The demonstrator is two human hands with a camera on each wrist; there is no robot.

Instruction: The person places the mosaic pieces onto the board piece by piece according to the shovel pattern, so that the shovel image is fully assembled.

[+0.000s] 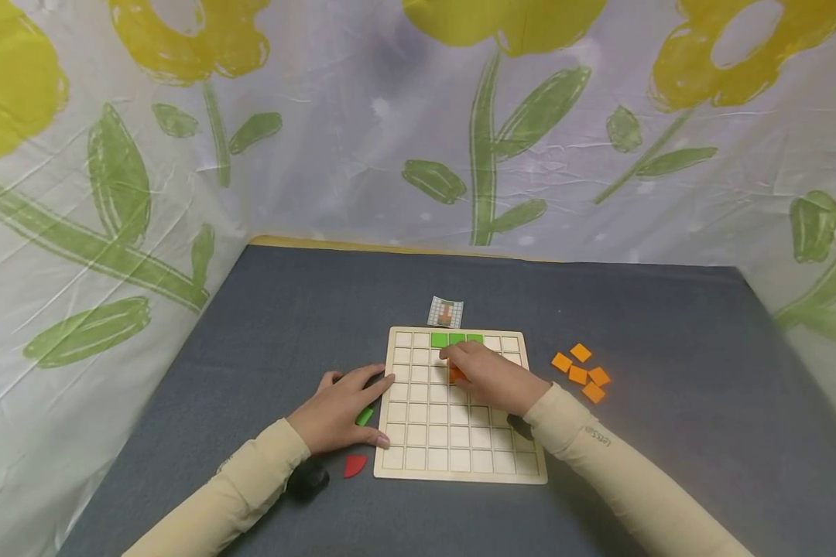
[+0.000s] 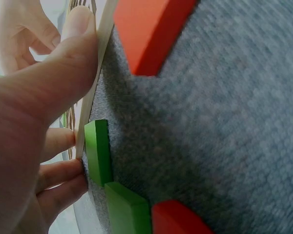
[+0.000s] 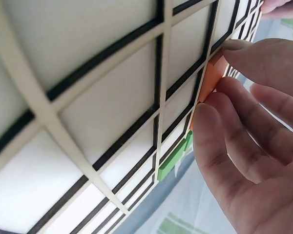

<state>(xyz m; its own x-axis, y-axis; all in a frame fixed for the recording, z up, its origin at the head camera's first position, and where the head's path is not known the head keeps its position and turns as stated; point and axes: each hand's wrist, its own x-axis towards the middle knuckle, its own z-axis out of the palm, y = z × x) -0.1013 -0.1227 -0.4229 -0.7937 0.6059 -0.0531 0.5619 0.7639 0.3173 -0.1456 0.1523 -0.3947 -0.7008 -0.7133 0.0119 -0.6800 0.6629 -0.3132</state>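
flower-printed fabric [image 1: 362, 139] is enclosing a dark worktop [image 1: 306, 309], where i'm resting the left hand [image 1: 341, 410], thumb and fingers apart, against the left edge of the wooden grid board [image 1: 437, 393], likely to steady it. with the right hand [image 1: 491, 375] i'm pinching an orange tile [image 3: 212, 79] at the board near three green tiles [image 1: 457, 339], that grip clamped on it, presumably for control. loose orange tiles [image 1: 577, 375] are lying right of the board, probably for easy reach, while a small printed card [image 1: 446, 312] is sitting just beyond its far edge.

Draped-off spot, room type unclear – flower-print cloth [image 1: 348, 155] across top & L/R of frame, dk grey surface [image 1: 306, 309] btm ctr.
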